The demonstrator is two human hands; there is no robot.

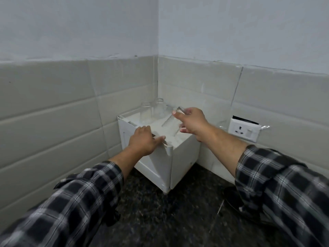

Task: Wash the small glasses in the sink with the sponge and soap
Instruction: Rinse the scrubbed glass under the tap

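The left hand (142, 139) grips the near rim of the white box (179, 157) on the desk (169, 220), while the right hand (191, 123) holds a tilted small glass (171, 123) above it, near two glasses (158, 108) standing at its far corner.

**Tight corner, open front**

The white rack (183, 157) fills the desk's (160, 220) back corner, tiled walls (53, 113) close behind it on both sides. Two upturned glasses (159, 108) block its far corner; a tilted glass (171, 123) crosses its right side. The desk's front lies open.

Two clear small glasses (146, 111) stand on the white box (179, 157) — a third glass (170, 122) tilts above it.
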